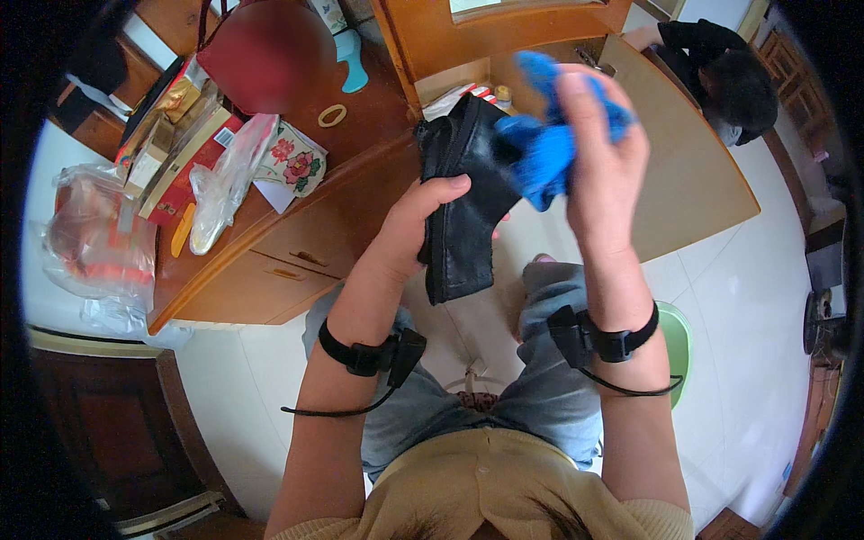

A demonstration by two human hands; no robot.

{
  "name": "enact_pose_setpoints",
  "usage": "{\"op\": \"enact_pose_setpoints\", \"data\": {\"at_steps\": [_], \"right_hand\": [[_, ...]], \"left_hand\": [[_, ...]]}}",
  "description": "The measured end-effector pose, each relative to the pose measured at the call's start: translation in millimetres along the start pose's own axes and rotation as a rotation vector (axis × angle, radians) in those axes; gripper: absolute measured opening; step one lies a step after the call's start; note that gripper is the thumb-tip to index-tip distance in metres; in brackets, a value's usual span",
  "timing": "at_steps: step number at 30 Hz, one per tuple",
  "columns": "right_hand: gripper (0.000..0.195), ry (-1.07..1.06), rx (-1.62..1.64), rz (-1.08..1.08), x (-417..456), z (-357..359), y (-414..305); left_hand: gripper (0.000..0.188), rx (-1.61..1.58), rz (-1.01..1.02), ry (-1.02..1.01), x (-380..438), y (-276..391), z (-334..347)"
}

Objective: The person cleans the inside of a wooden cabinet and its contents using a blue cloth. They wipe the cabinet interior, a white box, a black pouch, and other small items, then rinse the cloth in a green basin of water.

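Observation:
A black leather pouch or small bag with a zipper [466,202] is held upright by my left hand [422,216], the thumb across its front and fingertips showing at its right edge. My right hand [607,155] grips a bunched blue cloth [547,155], slightly blurred, against or just in front of the upper right of the black item; whether they touch is not certain. Black straps with small boxes and cables sit on both my forearms.
At left, a wooden cabinet [270,263] bears boxes, a plastic bag [226,175], a floral item and a yellow ring [332,115]. An open compartment lies ahead beside a tan panel [675,162]. A person [736,88] is at upper right; a green bin [675,337] stands right.

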State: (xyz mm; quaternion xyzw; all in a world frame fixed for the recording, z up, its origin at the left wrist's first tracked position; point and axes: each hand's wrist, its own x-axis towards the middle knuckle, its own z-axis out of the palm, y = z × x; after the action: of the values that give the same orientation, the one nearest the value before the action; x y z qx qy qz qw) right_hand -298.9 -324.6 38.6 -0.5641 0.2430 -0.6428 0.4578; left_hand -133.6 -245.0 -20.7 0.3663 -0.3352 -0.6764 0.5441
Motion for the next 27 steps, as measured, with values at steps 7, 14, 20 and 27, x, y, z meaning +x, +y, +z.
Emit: {"op": "enact_pose_setpoints", "data": {"at_steps": [7, 14, 20, 27], "right_hand": [[0.022, -0.278, -0.639, -0.462, -20.2, 20.2, 8.7], [0.023, -0.908, -0.402, -0.225, -45.4, 12.5, 7.0], [0.039, -0.692, -0.536, -0.495, -35.8, 9.1, -4.5], [0.027, -0.521, -0.803, -0.634, -35.5, 10.8, 3.8]], "left_hand": [[0.042, -0.287, 0.096, 0.209, -3.4, 14.4, 12.8], [0.062, -0.361, 0.264, -0.06, 0.4, 27.6, -1.3], [0.065, -0.384, 0.24, 0.26, 3.2, 28.5, -5.9], [0.057, -0.465, 0.39, 0.325, 3.0, 34.2, -8.5]]}}
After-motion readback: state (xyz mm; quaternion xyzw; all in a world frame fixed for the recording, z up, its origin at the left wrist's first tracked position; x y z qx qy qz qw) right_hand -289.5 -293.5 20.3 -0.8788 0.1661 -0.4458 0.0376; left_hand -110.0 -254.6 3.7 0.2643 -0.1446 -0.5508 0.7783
